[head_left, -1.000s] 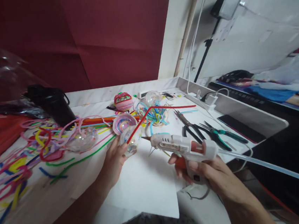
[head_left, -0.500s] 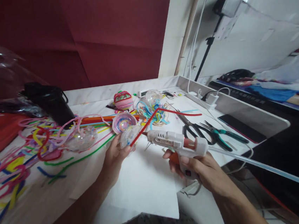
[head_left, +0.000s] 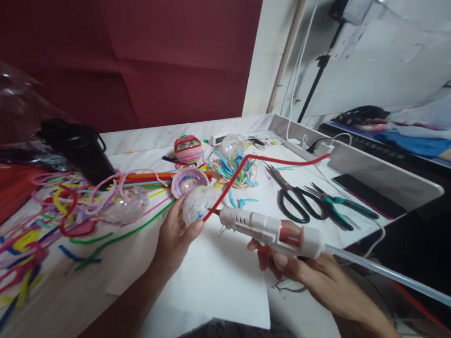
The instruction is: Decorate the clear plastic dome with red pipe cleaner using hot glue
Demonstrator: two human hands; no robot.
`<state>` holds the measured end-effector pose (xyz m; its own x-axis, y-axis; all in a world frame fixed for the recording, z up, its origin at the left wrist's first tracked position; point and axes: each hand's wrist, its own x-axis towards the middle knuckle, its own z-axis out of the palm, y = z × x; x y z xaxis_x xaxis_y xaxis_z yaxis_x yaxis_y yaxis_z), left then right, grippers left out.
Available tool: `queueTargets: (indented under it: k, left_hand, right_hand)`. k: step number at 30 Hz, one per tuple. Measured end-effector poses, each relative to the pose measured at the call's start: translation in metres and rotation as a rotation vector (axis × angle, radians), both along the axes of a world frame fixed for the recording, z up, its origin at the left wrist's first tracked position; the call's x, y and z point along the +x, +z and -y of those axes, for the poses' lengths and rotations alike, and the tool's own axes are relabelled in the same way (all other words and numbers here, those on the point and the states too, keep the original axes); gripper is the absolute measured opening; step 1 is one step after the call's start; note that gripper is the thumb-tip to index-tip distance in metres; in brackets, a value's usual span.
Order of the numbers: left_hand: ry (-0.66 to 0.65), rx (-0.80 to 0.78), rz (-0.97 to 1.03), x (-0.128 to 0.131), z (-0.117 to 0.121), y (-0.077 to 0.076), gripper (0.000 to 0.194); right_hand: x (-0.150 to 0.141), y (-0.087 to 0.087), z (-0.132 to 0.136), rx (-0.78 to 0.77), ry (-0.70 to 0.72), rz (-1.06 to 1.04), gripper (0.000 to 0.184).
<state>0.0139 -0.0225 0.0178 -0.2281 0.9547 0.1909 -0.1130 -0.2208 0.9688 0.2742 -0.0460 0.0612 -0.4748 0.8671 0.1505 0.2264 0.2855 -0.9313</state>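
L hand: your left hand (head_left: 174, 237) cups a clear plastic ball (head_left: 197, 203), fingers curled, above the tabletop (head_left: 220, 281).
R hand: your right hand (head_left: 307, 272) is closed on the glue gun (head_left: 271, 229); its nozzle touches the red pipe cleaner (head_left: 230, 182) at the ball.
Nearby: scissors (head_left: 292, 197), pliers (head_left: 334, 203).

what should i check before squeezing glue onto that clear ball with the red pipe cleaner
1. Left hand grips the clear ball: ok.
2. Right hand holds the glue gun: ok.
3. Nozzle meets the red pipe cleaner at the ball: ok, looks close.
4. Glue stick loaded at the rear: ok.
5. Glue hot and flowing: cannot tell.
6. Left fingertips clear of the nozzle: not ok, very near.
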Motion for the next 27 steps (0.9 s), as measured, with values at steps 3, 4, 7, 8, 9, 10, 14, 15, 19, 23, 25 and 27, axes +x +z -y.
queueTargets:
  k: [3,4,7,8,9,10,14,15,19,23,25,27]
  left_hand:
    - [0.002,0.004,-0.023,0.0012,0.0023,0.006,0.081]
    - [0.003,0.0,-0.025,0.0016,0.003,0.0076,0.082]
    - [0.006,-0.006,-0.017,0.0019,0.0042,0.0096,0.081]
    - [0.007,-0.004,-0.014,0.0019,0.0044,0.0095,0.081]
    - [0.007,-0.001,-0.011,0.0019,0.0044,0.0093,0.081]
    - [0.008,0.0,-0.008,0.0019,0.0044,0.0091,0.081]
    - [0.013,-0.014,0.001,0.0021,0.0045,0.0091,0.082]
    - [0.016,-0.016,-0.001,0.0022,0.0046,0.0093,0.082]
    - [0.017,-0.007,-0.036,0.002,0.0046,0.009,0.081]
    - [0.011,-0.009,-0.045,0.0017,0.0035,0.007,0.082]
    - [0.0,-0.011,-0.037,0.0017,0.0029,0.0057,0.083]
    - [-0.017,-0.006,-0.03,0.0017,0.0023,0.0044,0.085]
  right_hand:
    - [0.0021,0.0003,0.0016,0.033,0.001,0.028,0.034]
    - [0.0029,0.0002,0.0019,0.039,0.0,0.036,0.033]
    - [0.0052,-0.0011,0.0027,0.04,-0.008,0.072,0.032]
    - [0.0059,-0.0016,0.0029,0.038,-0.012,0.083,0.032]
    - [0.0064,-0.0021,0.0032,0.035,-0.013,0.093,0.032]
    - [0.0068,-0.0024,0.0034,0.035,-0.014,0.099,0.032]
    - [0.0069,-0.0019,0.0043,0.034,-0.001,0.125,0.032]
    - [0.0066,-0.0014,0.0046,0.033,0.003,0.13,0.032]
    - [0.0051,-0.0003,0.0053,0.023,0.007,0.126,0.032]
    - [0.0049,-0.0014,0.005,0.017,-0.006,0.114,0.032]
    - [0.0055,-0.0021,0.0046,0.011,0.004,0.125,0.034]
    - [0.0064,-0.0027,0.0046,-0.001,0.017,0.151,0.035]
